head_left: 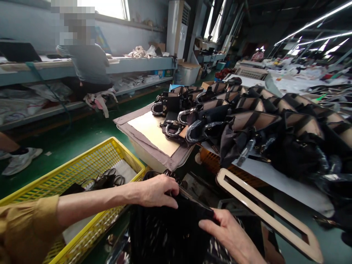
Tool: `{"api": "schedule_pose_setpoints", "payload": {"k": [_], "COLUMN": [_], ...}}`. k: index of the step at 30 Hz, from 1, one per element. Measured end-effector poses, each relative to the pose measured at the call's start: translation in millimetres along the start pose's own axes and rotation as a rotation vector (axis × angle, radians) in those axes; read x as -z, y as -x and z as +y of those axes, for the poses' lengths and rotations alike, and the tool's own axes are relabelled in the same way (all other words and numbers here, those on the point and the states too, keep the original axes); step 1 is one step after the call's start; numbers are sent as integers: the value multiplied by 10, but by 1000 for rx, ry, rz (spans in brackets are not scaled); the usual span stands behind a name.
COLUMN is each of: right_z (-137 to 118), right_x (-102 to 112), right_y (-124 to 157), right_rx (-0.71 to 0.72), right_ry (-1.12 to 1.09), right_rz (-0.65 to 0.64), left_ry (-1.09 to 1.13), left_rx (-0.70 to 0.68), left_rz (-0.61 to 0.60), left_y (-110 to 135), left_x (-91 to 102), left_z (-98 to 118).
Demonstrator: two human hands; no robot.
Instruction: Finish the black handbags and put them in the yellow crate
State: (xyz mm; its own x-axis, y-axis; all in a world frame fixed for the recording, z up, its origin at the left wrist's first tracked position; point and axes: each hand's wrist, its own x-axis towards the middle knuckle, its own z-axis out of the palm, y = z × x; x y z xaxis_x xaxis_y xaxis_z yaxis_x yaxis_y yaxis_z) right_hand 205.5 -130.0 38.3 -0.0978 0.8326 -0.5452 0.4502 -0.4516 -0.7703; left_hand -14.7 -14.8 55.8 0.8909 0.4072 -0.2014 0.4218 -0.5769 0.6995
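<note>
The left hand (pixel 158 190) and the right hand (pixel 221 225) each have a closed grip on the upper edge of a black bag (pixel 170 229), which is just right of the yellow basket (pixel 130 157). Beyond it, I see many dark bags (pixel 216 113) close together on a counter (pixel 286 185).

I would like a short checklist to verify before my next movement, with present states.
1. Right hand pinching the rim of the black bag: ok.
2. Left hand at the same rim: ok.
3. Firmness of the left hand's hold: cannot tell.
4. Yellow basket unoccupied: not ok, black items lie inside.
5. Pale slotted frame apart from the right hand: ok.
</note>
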Motion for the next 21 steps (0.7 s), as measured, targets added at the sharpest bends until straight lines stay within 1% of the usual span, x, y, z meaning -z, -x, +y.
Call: {"api": "schedule_pose_setpoints", "payload": {"k": [4, 5, 6, 7, 8, 11, 13, 16, 18, 20, 21], "right_z": [-8, -10, -13, -17, -20, -15, 5, 40, 45, 26, 9], "right_x": [4, 1, -5, -11, -18, -30, -29, -27, -35, -47, -53], "right_y": [14, 15, 15, 15, 15, 16, 19, 25, 25, 18, 13], "right_rx": [-3, -2, 1, 4, 7, 8, 10, 26, 28, 18, 15], "right_ry": [-13, -13, -9, -2, 8, 44, 58, 68, 82, 108, 121], "right_rz": [-18, -17, -15, -10, -3, 4, 6, 8, 16, 30, 30], "left_ry": [390, 443, 447, 398, 303, -30, -153, -180, -179, -219, -249], "left_rx": [384, 447, 475, 460, 407, 190, 120, 102, 117, 174, 208], "left_rz": [-59, -72, -70, -57, -35, 19, 28, 3, -9, -70, -128], "left_y": [7, 3, -2, -7, -14, -43, -70, -112, -135, -154, -165], "left_x": [-87, -94, -96, -95, -92, -77, -73, -80, -89, -97, -99], "left_z": [-129, -141, -139, -125, -100, 1, 49, 51, 25, 12, 17]}}
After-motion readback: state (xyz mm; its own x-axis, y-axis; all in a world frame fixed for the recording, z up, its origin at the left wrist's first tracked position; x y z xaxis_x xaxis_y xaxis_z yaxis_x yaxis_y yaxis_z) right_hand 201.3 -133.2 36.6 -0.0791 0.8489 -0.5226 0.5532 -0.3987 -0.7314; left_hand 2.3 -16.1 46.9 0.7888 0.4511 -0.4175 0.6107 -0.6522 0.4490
